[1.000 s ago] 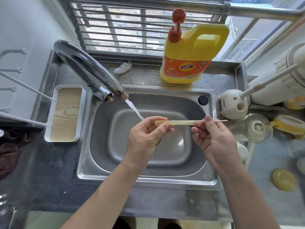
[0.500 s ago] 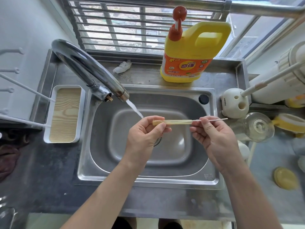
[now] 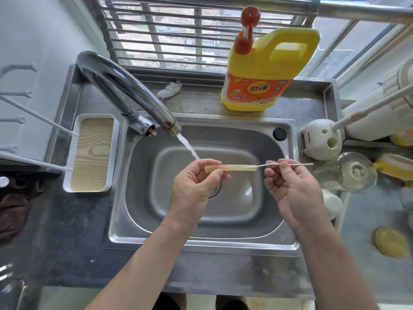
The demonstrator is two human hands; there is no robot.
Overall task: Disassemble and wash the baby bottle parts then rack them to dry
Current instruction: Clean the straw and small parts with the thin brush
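Observation:
Over the steel sink [image 3: 288, 229], my left hand [image 3: 196, 189] pinches the left end of a yellowish translucent straw tube [image 3: 237, 168], held level. My right hand [image 3: 290, 186] grips a thin white straw brush [image 3: 295, 164] whose tip is inside the tube's right end. Water runs from the faucet [image 3: 134, 97] and lands on my left fingers. A clear glass bottle [image 3: 350, 173] lies on its side on the right counter, next to yellow bottle parts [image 3: 393, 166] and a yellow lid [image 3: 391, 241].
A yellow pump jug of dish soap [image 3: 263, 70] stands behind the sink. A white tray with a wood-grain insert [image 3: 91, 153] holds white rack pegs at the left. A white brush holder [image 3: 321, 139] sits right of the sink. A dark cloth [image 3: 13, 211] lies far left.
The thin brush has slid out to the right, so more of its white stem shows between the tube and my right hand. Left hand stays under the stream.

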